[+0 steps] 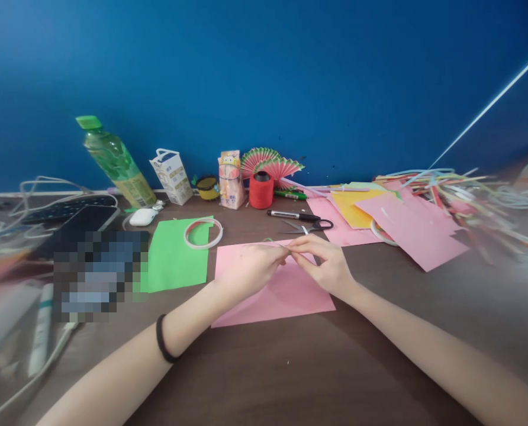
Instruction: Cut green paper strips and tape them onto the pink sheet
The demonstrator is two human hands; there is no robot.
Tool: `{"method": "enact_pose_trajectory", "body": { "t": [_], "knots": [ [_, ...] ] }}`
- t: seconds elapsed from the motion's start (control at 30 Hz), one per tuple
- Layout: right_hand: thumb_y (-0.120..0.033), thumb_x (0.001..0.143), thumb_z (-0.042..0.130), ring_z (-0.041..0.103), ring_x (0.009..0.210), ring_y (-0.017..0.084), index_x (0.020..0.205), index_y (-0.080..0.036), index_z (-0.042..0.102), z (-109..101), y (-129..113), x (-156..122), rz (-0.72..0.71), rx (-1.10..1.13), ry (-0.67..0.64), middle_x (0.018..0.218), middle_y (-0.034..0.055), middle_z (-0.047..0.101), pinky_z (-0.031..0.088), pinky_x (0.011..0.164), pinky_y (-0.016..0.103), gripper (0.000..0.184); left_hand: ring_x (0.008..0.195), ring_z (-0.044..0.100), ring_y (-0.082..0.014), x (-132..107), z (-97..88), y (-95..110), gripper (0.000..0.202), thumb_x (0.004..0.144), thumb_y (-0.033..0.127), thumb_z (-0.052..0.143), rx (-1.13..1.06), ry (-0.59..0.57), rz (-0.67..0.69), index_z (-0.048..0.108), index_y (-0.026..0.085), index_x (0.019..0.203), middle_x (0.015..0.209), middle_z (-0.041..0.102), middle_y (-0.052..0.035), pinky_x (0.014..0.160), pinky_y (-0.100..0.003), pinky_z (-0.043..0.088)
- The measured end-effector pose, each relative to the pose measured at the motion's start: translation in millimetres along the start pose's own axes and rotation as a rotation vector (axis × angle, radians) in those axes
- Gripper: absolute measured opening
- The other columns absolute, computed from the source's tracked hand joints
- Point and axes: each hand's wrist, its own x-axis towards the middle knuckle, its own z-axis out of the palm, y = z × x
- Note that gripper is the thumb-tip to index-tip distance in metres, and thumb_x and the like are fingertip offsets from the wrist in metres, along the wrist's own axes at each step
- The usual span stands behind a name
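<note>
My left hand (257, 266) and my right hand (326, 263) meet over a pink sheet of paper (282, 296) lying on the table. Both have their fingers pinched together at the same spot. Whatever is between the fingertips is too small to make out; a bit of green shows just beyond them. Black-handled scissors (321, 225) lie just past my right hand, with a black marker (293, 216) behind them. Left of the pink sheet is a green sheet (175, 266), with a roll of tape (188, 239) resting partly on it.
Along the blue wall stand a green bottle (117, 160), a white carton (171, 177), a pink carton (231, 180), a red thread spool (261, 192) and a paper fan (268, 161). Pink sheets (415, 222) and a heap of thin sticks (459, 189) lie right; a phone (108, 272) lies left.
</note>
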Motion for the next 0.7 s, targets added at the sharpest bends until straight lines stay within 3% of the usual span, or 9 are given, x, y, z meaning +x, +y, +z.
{"method": "enact_pose_trajectory", "body": {
  "t": [0.33,0.7],
  "knots": [
    [-0.006,0.075,0.054,0.061,0.077,0.017,0.08,-0.018,0.06,2.3,-0.9,-0.3,-0.079,-0.072,0.02,0.081,0.0069,0.064,0.052,0.068,0.033,0.014,0.074,0.064,-0.0167,-2.0,4.8,-0.9,0.02,0.083,0.011,0.043,0.13,0.051,0.075,0.062,0.018,0.081,0.08,0.069,-0.0017,0.065,-0.027,0.046],
    [-0.01,0.077,0.052,0.062,0.076,0.017,0.079,-0.021,0.061,-1.0,-2.6,2.8,0.003,-0.021,0.018,0.081,0.005,0.066,0.052,0.068,0.033,0.014,0.076,0.064,-0.0143,0.3,-1.8,3.6,0.024,0.085,0.012,0.04,-0.048,0.005,-0.006,0.062,0.018,0.086,0.088,0.07,-0.0013,0.066,-0.025,0.047]
  ]
}}
